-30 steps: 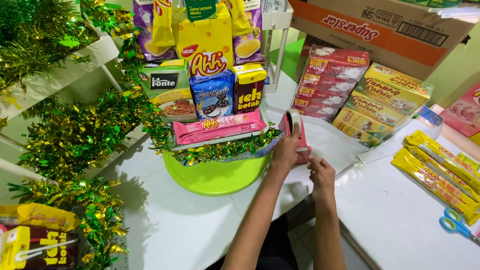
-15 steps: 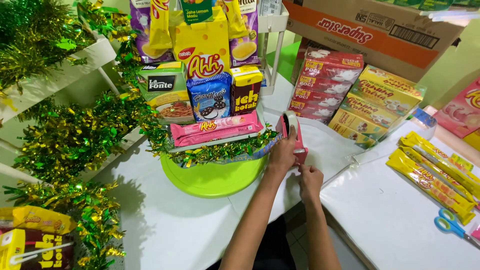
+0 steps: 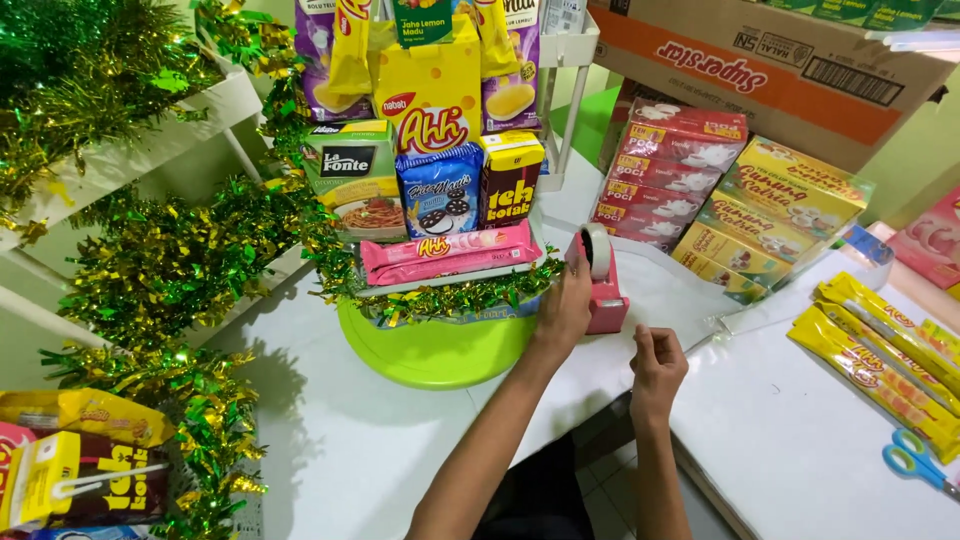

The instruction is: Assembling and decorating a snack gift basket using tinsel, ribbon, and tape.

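Left hand [image 3: 566,310]: fingers closed on pink tape dispenser [image 3: 603,288], frame centre.
Right hand [image 3: 657,362]: fingers pinched, apparently drawing tape, hard to see.

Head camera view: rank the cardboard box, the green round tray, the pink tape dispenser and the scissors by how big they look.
1. Cardboard box, cut off by the frame's edge
2. Green round tray, partly covered
3. Pink tape dispenser, left hand resting on it
4. Scissors, though cropped at the frame's edge, so this is unsure

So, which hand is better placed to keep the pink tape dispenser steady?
Left. The left hand rests against the pink tape dispenser; the right hand is apart from it, fingers pinched, nearer the person.
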